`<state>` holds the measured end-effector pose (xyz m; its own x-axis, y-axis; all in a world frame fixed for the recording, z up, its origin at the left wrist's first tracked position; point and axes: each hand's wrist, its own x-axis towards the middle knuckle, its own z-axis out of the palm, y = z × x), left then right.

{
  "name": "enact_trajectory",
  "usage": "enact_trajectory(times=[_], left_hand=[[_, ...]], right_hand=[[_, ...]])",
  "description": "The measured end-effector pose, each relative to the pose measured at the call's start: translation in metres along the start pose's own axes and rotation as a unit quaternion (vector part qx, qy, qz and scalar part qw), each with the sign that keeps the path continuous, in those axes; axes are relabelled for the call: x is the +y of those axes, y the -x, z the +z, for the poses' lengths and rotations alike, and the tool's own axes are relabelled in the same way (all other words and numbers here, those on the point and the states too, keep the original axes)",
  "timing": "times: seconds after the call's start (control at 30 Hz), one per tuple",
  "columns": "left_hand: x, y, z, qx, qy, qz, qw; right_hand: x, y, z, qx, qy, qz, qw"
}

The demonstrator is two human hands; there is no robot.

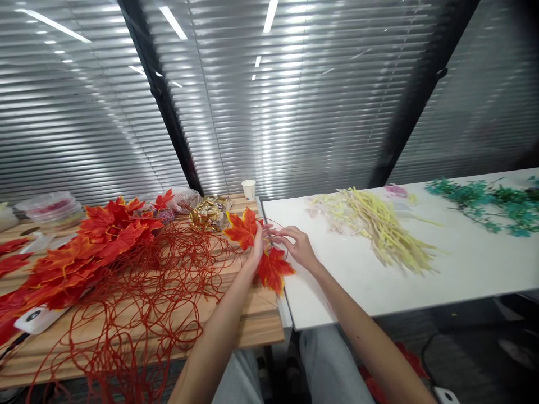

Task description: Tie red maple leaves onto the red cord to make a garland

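My left hand [259,244] is closed on an artificial maple leaf [243,229], orange-red with yellow edges, above the seam between two tables. A second maple leaf [275,270] hangs just below my fingers. My right hand [298,247] comes in from the right, its fingers pinched at a thin red cord [275,224] close to the left hand. The exact spot where the fingertips meet is partly hidden. To the left, a large tangle of red cord [155,286] spreads over the wooden table and hangs off its front edge.
Maple leaves [96,241] are piled on the wooden table [248,331], near a white device [40,318], gold wrappers [208,213], plastic tubs [53,207] and a paper cup [249,189]. On the white table [337,286] lie yellow strips [383,230] and teal foliage [501,205].
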<state>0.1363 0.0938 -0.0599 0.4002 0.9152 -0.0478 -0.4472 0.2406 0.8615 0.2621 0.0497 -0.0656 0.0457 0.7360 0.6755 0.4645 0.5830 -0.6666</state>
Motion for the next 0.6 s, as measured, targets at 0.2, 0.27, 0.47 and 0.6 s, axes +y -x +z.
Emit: enact_trajectory(times=[0.2,0.27,0.47,0.6], left_hand=[[-0.0043,-0.0032,-0.0032,0.003,0.01,-0.003,1.0],[-0.005,-0.0037,-0.0026,0.007,0.006,0.003,1.0],[-0.0058,-0.0042,-0.001,-0.001,0.005,0.0,1.0],[-0.0051,-0.002,-0.0015,-0.009,0.007,-0.008,1.0]], right_hand=[[0.0007,0.0016,0.0008,-0.032,0.039,-0.047,0.998],[0.0019,0.0024,0.0018,-0.037,0.047,-0.054,0.997],[0.0019,0.0028,0.002,-0.014,0.07,-0.056,0.996],[0.001,0.0018,0.0,-0.002,0.081,-0.052,0.995]])
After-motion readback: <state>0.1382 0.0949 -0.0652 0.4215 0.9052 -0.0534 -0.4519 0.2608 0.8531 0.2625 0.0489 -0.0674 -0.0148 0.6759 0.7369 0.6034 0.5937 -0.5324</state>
